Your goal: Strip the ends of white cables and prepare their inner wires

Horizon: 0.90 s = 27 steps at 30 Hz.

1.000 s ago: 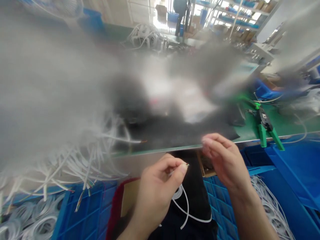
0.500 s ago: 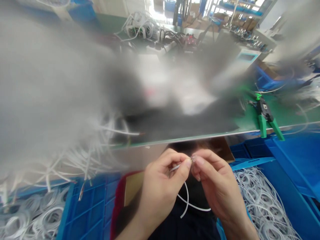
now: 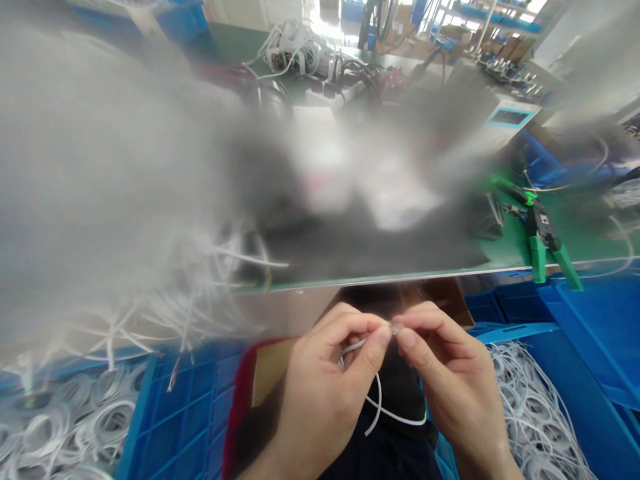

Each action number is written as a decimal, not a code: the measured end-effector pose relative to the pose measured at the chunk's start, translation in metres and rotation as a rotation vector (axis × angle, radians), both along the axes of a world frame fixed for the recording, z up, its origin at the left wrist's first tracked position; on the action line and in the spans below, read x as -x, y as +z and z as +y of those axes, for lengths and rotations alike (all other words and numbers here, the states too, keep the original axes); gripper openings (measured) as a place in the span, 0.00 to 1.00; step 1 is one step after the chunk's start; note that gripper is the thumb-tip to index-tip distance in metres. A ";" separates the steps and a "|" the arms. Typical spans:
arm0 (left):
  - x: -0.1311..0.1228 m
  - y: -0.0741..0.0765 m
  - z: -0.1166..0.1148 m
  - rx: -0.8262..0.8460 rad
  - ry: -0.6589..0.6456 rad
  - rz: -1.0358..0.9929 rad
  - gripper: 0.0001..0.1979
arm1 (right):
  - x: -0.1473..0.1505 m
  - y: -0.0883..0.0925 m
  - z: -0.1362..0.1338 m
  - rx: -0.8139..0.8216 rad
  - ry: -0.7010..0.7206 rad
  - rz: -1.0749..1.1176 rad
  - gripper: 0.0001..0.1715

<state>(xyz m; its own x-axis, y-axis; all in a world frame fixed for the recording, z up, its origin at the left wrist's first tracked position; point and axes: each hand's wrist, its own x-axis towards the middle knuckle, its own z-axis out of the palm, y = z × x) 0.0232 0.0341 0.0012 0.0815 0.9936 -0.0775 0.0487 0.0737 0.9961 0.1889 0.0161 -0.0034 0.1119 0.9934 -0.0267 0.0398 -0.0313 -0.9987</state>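
Observation:
My left hand (image 3: 333,380) pinches a white cable (image 3: 379,393) near its end, between thumb and index finger. The cable loops out below that hand, and a cut end hangs over my dark clothing. My right hand (image 3: 447,373) holds a small clear plastic connector (image 3: 395,328) in its thumb and fingertips. Connector and cable end meet between the two hands, just below the table's front edge; fingers hide how far the wires sit inside it. A green-handled crimping tool (image 3: 545,233) lies on the table to the right.
Coiled white cables fill a blue crate (image 3: 135,420) at lower left and a blue bin (image 3: 555,360) at lower right. Many stripped cable ends (image 3: 175,333) hang over the left table edge. A power strip (image 3: 335,97) lies farther back. Much of the upper view is blurred.
The view has shifted slightly, so table and tool appear farther right. Both hands remain together at the connector, with the right fingertips slightly repositioned on it.

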 end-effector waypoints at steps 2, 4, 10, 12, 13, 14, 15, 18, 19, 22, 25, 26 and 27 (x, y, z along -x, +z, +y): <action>0.002 0.002 -0.003 -0.028 -0.010 0.016 0.07 | -0.001 0.004 -0.001 -0.038 0.014 -0.036 0.04; 0.004 0.005 -0.006 -0.057 -0.016 0.024 0.07 | -0.001 0.009 -0.003 -0.069 0.008 -0.079 0.04; 0.003 0.010 -0.012 -0.107 0.039 0.018 0.06 | 0.001 0.014 -0.005 -0.143 -0.004 -0.198 0.07; 0.002 0.010 -0.015 -0.120 0.059 0.024 0.05 | 0.001 0.014 -0.006 -0.163 -0.011 -0.219 0.08; 0.002 0.010 -0.017 -0.128 0.068 0.025 0.05 | 0.001 0.014 -0.007 -0.174 -0.018 -0.225 0.08; 0.002 0.009 -0.018 -0.139 0.077 0.023 0.04 | 0.002 0.014 -0.008 -0.187 -0.024 -0.227 0.08; 0.001 0.008 -0.019 -0.150 0.085 0.020 0.04 | 0.002 0.014 -0.008 -0.202 -0.028 -0.226 0.09; 0.001 0.007 -0.022 -0.182 0.110 0.014 0.04 | 0.003 0.014 -0.010 -0.228 -0.029 -0.212 0.10; 0.000 0.006 -0.023 -0.191 0.114 0.014 0.04 | 0.003 0.014 -0.010 -0.228 -0.028 -0.207 0.10; -0.001 0.005 -0.024 -0.216 0.139 0.002 0.05 | 0.004 0.015 -0.011 -0.216 -0.026 -0.193 0.10; -0.002 0.003 -0.026 -0.224 0.176 -0.024 0.06 | 0.005 0.015 -0.011 -0.201 -0.020 -0.185 0.10; -0.002 0.002 -0.027 -0.215 0.178 -0.024 0.06 | 0.005 0.016 -0.010 -0.202 -0.013 -0.185 0.10; -0.002 0.002 -0.028 -0.196 0.179 -0.023 0.06 | 0.005 0.016 -0.010 -0.199 -0.005 -0.187 0.10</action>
